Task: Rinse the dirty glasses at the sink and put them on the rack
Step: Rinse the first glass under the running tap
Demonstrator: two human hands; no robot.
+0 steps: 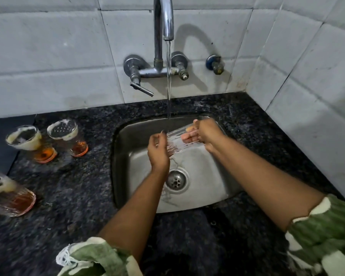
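A clear glass (178,139) lies on its side over the steel sink (213,182), under the running water from the tap (163,18). My right hand (206,134) grips its upper end, fingers showing through the glass. My left hand (157,151) cups its lower end, touching the rim. Three dirty glasses with foam and brown liquid stand on the counter at left: one (31,143), one (68,137) and one at the frame's edge (10,195).
A black speckled granite counter (84,196) surrounds the sink. White tiled walls close the back and right side. The tap's lever (142,89) and a blue-capped valve (214,63) stick out of the back wall. No rack is in view.
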